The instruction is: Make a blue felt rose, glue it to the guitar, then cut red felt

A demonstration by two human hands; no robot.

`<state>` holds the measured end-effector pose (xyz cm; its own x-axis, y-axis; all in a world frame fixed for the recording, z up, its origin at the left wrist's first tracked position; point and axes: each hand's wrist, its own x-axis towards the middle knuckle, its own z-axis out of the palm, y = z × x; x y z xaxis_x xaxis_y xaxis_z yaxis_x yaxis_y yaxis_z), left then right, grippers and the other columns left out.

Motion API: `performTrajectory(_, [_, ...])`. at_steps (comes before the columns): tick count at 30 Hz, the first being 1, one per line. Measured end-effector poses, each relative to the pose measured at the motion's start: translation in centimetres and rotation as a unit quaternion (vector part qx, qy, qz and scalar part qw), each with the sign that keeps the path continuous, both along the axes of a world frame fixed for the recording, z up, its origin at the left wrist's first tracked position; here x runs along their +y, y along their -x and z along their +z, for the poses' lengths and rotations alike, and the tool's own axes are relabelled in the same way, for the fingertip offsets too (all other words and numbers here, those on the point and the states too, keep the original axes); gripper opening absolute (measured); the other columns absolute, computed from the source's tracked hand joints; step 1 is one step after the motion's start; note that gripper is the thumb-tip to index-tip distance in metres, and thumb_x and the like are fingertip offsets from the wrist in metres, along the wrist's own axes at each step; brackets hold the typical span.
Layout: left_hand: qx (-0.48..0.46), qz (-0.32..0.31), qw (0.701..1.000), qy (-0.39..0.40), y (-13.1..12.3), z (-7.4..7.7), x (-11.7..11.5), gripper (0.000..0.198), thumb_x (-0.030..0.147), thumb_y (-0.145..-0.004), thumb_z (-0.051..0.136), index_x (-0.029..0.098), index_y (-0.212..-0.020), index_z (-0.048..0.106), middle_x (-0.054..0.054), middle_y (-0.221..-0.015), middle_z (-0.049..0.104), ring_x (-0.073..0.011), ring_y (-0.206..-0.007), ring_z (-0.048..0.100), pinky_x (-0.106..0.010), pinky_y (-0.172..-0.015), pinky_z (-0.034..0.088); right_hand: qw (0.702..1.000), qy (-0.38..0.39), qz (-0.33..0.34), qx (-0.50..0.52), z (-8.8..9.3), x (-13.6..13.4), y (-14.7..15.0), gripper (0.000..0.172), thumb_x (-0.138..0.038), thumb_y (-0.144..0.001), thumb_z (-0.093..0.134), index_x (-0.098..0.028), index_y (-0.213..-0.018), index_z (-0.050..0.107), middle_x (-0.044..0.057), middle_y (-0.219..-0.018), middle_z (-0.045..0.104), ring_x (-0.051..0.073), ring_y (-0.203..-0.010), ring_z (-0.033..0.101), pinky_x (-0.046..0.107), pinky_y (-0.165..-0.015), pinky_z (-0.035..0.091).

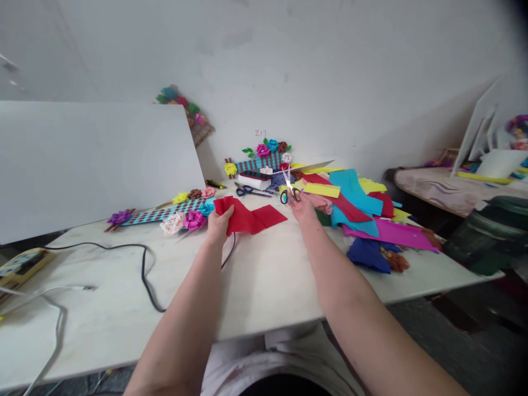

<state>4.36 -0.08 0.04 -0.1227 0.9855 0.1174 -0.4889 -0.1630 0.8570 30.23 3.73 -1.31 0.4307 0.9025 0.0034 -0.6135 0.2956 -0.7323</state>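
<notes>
My left hand (pixel 220 221) is closed on a folded strip of red crepe paper (pixel 244 215), which stretches right over the white table. A pair of scissors with dark handles (pixel 289 190) is at the fingertips of my right hand (pixel 302 208), blades up and slightly parted. The fingers curl about the handles. Behind my left hand, a second pair of scissors (pixel 244 190) lies on the table. Beside that hand rests a blue and brown woven strip (pixel 165 213) with paper flowers such as a magenta one (pixel 194 220).
To the right lies a heap of coloured paper, with a turquoise sheet (pixel 350 190) and a magenta sheet (pixel 396 234). A white board (pixel 94 165) leans at the left. A black cable (pixel 143 269) and a power strip (pixel 25 267) lie on the left side.
</notes>
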Motion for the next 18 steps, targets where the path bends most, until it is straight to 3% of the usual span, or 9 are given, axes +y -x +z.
performTrajectory(5, [0.010, 0.001, 1.000, 0.006, 0.1, 0.0, 0.1, 0.030, 0.020, -0.060, 0.077, 0.011, -0.086, 0.064, -0.009, -0.079, 0.068, -0.0237, -0.075, 0.068, -0.040, -0.077, 0.055, 0.995, -0.079, 0.051, -0.035, 0.2, -0.5, 0.0, 0.021, -0.030, -0.090, 0.035, -0.021, -0.073, 0.044, 0.007, -0.092, 0.066, 0.018, -0.097, 0.063, 0.042, -0.083, 0.051])
performTrajectory(9, [0.005, 0.004, 1.000, 0.008, 0.1, 0.1, 0.0, 0.028, 0.020, -0.060, 0.077, 0.011, -0.084, 0.064, -0.009, -0.078, 0.069, -0.0232, -0.076, 0.068, -0.039, -0.077, 0.055, 0.987, -0.133, 0.096, 0.000, 0.9, -1.3, 0.8, 0.022, -0.032, -0.090, 0.035, -0.021, -0.073, 0.044, 0.007, -0.093, 0.066, 0.018, -0.099, 0.062, 0.045, -0.088, 0.048])
performTrajectory(18, [0.005, -0.007, 1.000, 0.013, 0.1, 0.3, -0.2, 0.029, 0.019, -0.063, 0.075, 0.011, -0.088, 0.064, -0.009, -0.080, 0.069, -0.0224, -0.077, 0.068, -0.038, -0.079, 0.055, 0.975, -0.131, 0.177, -0.020, 2.4, -2.0, 3.5, 0.012, -0.022, -0.076, 0.043, -0.020, -0.064, 0.042, 0.005, -0.074, 0.061, 0.019, -0.080, 0.060, 0.041, -0.084, 0.050])
